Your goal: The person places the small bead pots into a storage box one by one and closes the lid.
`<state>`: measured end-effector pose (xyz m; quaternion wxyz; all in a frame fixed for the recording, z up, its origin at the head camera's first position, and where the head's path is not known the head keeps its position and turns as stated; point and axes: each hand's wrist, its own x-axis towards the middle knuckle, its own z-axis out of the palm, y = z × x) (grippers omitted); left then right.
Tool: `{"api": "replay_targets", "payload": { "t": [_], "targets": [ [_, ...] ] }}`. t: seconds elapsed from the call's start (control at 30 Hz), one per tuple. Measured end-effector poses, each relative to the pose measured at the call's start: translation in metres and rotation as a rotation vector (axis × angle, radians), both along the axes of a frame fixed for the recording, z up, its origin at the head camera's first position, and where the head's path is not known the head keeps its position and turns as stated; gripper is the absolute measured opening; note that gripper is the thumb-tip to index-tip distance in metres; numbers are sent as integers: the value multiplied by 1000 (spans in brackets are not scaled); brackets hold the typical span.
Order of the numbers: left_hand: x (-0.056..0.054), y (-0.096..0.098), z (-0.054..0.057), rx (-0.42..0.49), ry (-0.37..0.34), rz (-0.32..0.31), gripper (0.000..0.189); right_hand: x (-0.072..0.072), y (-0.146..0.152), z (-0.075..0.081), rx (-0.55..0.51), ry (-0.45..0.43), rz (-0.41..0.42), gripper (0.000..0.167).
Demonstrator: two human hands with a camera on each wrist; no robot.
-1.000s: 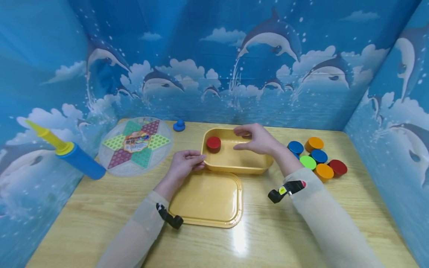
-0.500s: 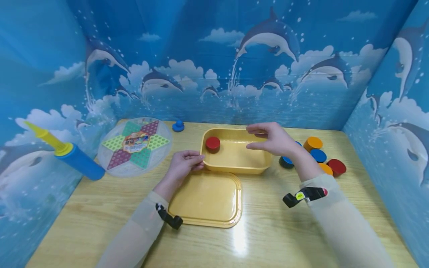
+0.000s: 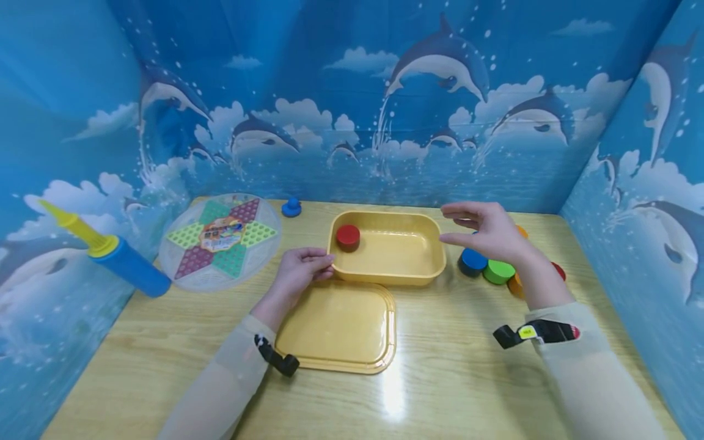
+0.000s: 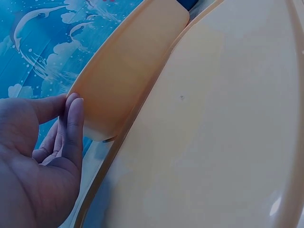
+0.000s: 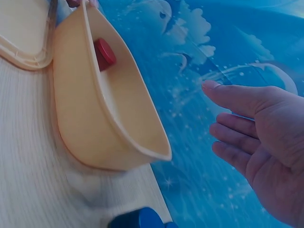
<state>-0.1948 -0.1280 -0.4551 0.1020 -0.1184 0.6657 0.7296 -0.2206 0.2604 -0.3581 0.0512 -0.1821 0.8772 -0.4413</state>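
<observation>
Left hand pinches the yellow box, right hand spread and empty, printed label illegible

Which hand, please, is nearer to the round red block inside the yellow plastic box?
The left hand: it pinches the yellow box at its left end, near the red block; the right hand hovers by the opposite end, farther away.

Blue sheeting printed with leaping dolphins and white clouds walls in a pale wood-grain table. A white glare shines on its near part
</observation>
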Motion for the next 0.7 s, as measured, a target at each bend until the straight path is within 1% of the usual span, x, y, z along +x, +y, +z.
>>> {"api": "replay_targets", "payload": {
  "t": [0.2,0.43,0.57,0.7],
  "targets": [
    [1,-1,0,0,-5,6,25,9,18,1,68,-10,-41,63],
    [1,-2,-1,7,3,10,26,22,38,-4,73,-30,-76,63],
    [0,-2,-3,16,-1,11,25,31,52,-8,61,-10,-94,62],
    [-2,-2,-3,11,-6,5,25,41,66,-15,82,23,-112,61]
  ]
}}
